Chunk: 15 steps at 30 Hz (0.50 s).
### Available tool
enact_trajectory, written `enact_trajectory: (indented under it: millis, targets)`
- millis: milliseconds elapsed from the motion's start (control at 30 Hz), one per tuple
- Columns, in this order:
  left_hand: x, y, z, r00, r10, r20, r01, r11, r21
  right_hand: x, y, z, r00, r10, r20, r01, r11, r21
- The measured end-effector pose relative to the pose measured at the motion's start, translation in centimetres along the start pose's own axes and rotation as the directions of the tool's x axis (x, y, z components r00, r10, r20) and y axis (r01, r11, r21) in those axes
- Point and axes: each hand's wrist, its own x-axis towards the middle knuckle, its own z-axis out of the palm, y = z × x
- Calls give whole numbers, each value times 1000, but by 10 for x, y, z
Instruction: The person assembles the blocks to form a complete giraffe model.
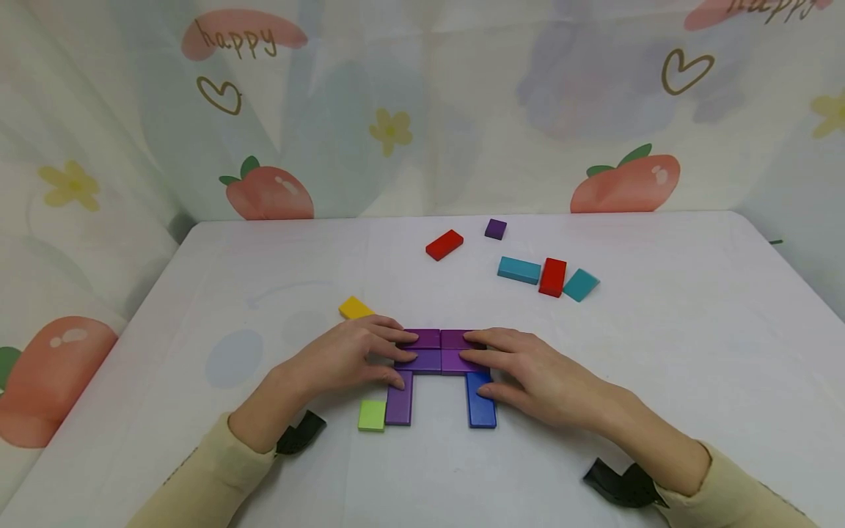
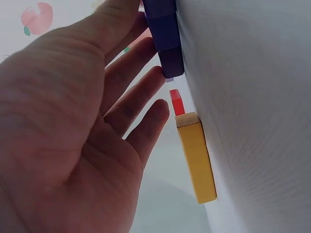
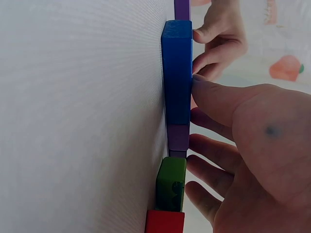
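Several purple blocks (image 1: 425,361) lie flat in two joined rows on the white table. A purple block (image 1: 399,407) extends toward me from the left end, a blue block (image 1: 481,411) from the right. My left hand (image 1: 339,356) rests its extended fingertips on the left purple blocks, thumb on the left leg. From the other side, my right hand (image 1: 544,374) touches the right purple blocks, its thumb on the blue one. In the right wrist view, a green block (image 3: 170,187) and a red block (image 3: 165,221) sit beside the right fingers.
A lime block (image 1: 372,416) touches the left leg, and a yellow block (image 1: 355,307) lies beyond the left hand. Farther back are red blocks (image 1: 444,245), teal blocks (image 1: 518,270) and a small dark purple block (image 1: 496,229). A patterned curtain (image 1: 436,110) stands behind the table.
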Motion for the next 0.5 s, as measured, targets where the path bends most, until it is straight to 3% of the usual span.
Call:
enact_trajectory:
  millis: [500]
  targets:
    - [0,1,-1,1000,-7,1,7,1000,-18,0,-1,0,1000,19,17,-19,1000,12]
